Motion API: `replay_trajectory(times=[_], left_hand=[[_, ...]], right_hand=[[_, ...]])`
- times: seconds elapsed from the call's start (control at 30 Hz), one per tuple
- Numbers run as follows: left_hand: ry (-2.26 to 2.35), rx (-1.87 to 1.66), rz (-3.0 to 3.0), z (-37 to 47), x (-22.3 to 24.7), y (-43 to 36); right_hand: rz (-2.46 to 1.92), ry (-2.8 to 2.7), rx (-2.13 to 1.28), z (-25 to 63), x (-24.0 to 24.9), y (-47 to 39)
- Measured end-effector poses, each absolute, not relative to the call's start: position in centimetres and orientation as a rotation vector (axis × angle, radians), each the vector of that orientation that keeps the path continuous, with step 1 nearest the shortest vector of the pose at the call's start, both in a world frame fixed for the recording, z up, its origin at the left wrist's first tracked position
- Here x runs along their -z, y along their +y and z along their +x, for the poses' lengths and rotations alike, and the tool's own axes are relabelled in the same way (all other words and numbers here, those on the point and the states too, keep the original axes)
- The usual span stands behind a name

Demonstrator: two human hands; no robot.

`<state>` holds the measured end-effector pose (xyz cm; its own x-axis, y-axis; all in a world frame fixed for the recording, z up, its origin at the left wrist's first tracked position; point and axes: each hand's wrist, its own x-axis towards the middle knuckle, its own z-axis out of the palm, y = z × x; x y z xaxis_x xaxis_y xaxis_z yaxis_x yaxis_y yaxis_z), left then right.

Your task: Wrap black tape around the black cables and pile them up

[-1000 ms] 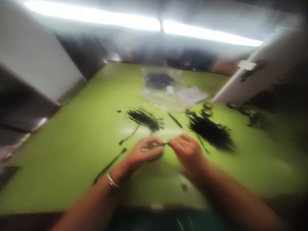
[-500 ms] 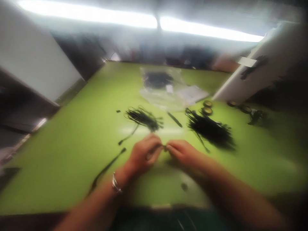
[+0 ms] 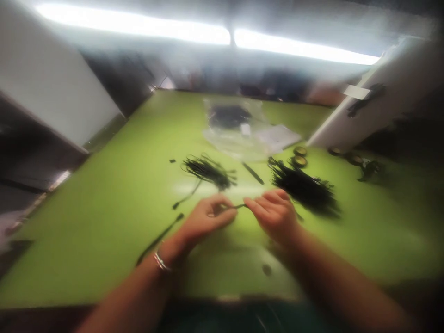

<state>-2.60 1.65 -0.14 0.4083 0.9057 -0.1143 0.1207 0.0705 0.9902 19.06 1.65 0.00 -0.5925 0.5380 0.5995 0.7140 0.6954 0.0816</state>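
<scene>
1. My left hand (image 3: 210, 215) and right hand (image 3: 272, 212) both pinch a thin dark cable (image 3: 240, 206), which spans the short gap between them over the bench (image 3: 104, 208).
2. If my right hand has too little of it, the cable could slip out; blur hides how much I've got.
3. Pulling or twisting too hard might strain it.
4. Dropped, it could tangle in the smaller bundle (image 3: 206, 171) just beyond my left hand.

Single head-worn view, facing forward and down, hands (image 3: 208, 217) (image 3: 275, 212) close, table (image 3: 114, 208) stretching away
</scene>
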Motion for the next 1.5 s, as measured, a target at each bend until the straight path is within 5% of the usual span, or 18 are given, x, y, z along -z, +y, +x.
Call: replay_trajectory(times=[0.23, 0.53, 0.77, 0.9, 1.07, 1.3, 1.5], left_hand=[[1.105, -1.189, 1.868, -2.0, 1.1, 1.9], [0.978, -1.152, 2.239, -2.1, 2.0, 1.4], [1.099, -0.837, 1.689, -2.0, 0.9, 1.8], [1.023, -0.638, 1.189, -2.1, 0.4, 1.7], [1.081, -0.823, 1.213, -2.0, 0.6, 1.8], [1.085, -1.096, 2.092, -2.1, 1.9, 1.5], [0.988, -1.125, 1.984, -2.0, 1.4, 1.6]], right_hand=[[-1.119, -2.402, 0.119, 17.9, 0.8, 1.5], [-1.15, -2.456, -0.756, 18.5, 0.0, 2.1], [-1.023, -2.438, 0.144, 19.2, -0.4, 2.2], [-0.906, -2.371, 0.332, 19.7, 0.3, 1.9], [-0.926, -2.329, 0.423, 19.3, 1.2, 1.9], [-1.086, -2.496, -0.313, 18.7, 0.6, 2.5], [-1.105, -2.272, -0.897, 18.9, -0.1, 2.4]])
